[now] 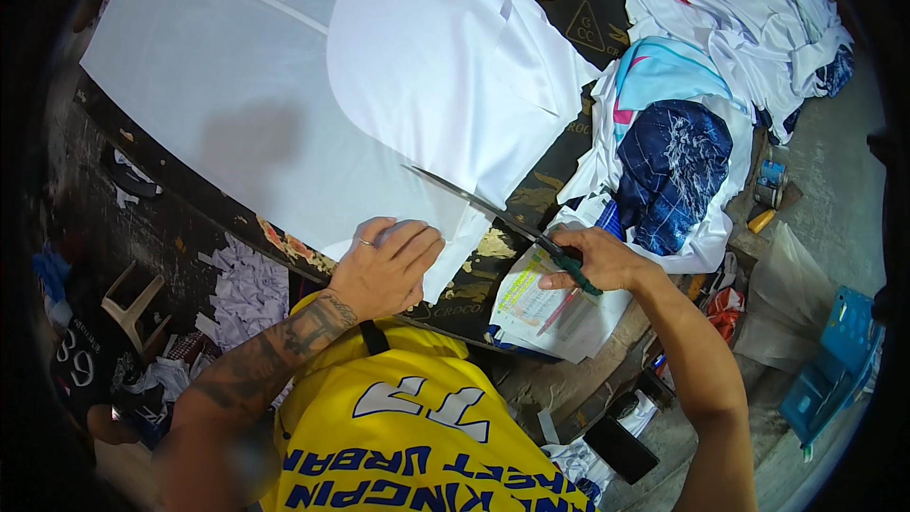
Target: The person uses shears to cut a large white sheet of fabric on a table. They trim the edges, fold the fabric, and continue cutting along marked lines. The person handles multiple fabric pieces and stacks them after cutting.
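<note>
A white sheet of fabric [408, 66] with a pale grey printed shape lies across the dark table. My right hand [602, 261] is wrapped round the dark green handles of large fabric scissors [498, 213]. Their long blades point up and left over the fabric, and the lower part of the cut edge lies beside them. My left hand [387, 265], with a ring on one finger, is curled at the fabric's near edge, left of the blades. Its fingers press together on the cloth; the thumb is mostly hidden.
Beyond the right table edge sit heaped white fabric [730, 9] and a dark blue patterned bundle [675, 166]. Printed papers [559, 308] lie under my right hand. A teal plastic chair [834, 360] stands at far right; fabric scraps [248, 289] lie left, below the table.
</note>
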Demonstrator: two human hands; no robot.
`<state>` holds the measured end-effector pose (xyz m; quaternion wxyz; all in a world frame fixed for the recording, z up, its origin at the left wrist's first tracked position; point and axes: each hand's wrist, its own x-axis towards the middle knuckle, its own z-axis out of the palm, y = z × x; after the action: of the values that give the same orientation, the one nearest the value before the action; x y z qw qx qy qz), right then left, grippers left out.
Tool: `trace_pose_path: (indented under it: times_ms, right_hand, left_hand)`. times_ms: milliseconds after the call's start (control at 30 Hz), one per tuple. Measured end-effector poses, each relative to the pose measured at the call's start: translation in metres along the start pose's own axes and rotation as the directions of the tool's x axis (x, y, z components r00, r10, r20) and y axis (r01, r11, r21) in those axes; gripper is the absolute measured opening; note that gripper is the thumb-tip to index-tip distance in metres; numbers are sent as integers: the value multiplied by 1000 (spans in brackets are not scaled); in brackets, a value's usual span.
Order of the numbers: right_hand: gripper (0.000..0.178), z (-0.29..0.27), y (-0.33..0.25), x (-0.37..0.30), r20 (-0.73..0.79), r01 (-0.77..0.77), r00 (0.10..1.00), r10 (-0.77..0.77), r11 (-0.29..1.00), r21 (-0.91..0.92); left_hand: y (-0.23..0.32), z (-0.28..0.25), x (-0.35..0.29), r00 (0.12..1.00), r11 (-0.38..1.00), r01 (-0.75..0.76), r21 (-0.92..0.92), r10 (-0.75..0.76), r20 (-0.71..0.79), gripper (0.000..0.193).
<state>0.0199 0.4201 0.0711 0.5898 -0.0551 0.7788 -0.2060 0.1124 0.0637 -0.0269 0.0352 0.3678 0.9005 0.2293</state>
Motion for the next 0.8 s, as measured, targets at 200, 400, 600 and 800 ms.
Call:
trace_pose_path:
  times_ms: [200,400,600,800]
  right_hand:
    - [68,1,-6,6,11,27,1000,-27,1000,-14]
    - [69,0,-32,21,-11,11,1000,-11,999,-36]
    - [65,2,-38,25,-35,22,999,-22,1000,-7]
    - [58,10,-28,20,-40,67,997,-63,990,122]
  left_hand:
    - [0,-1,1,1000,1000,-1,-9,1,-3,49]
    - [0,-2,0,1000,1000,2,-11,-2,-14,49]
    - [-2,-1,-1,1000,1000,-7,-4,7,-7,53]
    - [-2,0,-2,1000,1000,-4,-29,4,-15,56]
